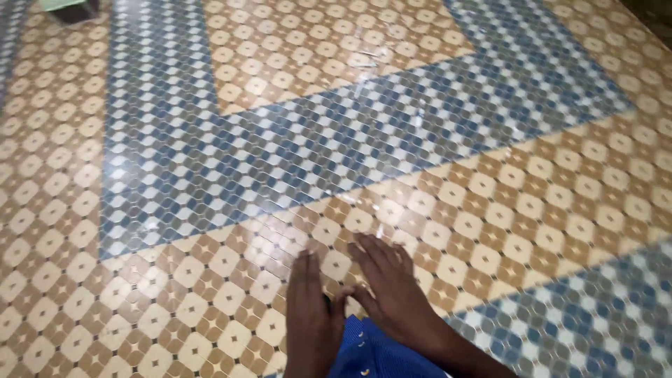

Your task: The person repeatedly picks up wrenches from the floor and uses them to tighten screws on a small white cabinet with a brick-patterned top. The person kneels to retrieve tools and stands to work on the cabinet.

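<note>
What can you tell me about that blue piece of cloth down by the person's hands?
The blue cloth lies at the picture's bottom edge, so only part shows. It looks like soft woven fabric, bright blue with tiny pale specks, slightly rumpled. It rests on the patterned tile floor. The left hand and right hand lie flat, palms down, at its upper edge.

Both hands low centre of frame, palms down, side by side. Left hand (310,315) fingers together, pointing up-frame. Right hand (392,287) fingers slightly spread, angled upper left.
</note>
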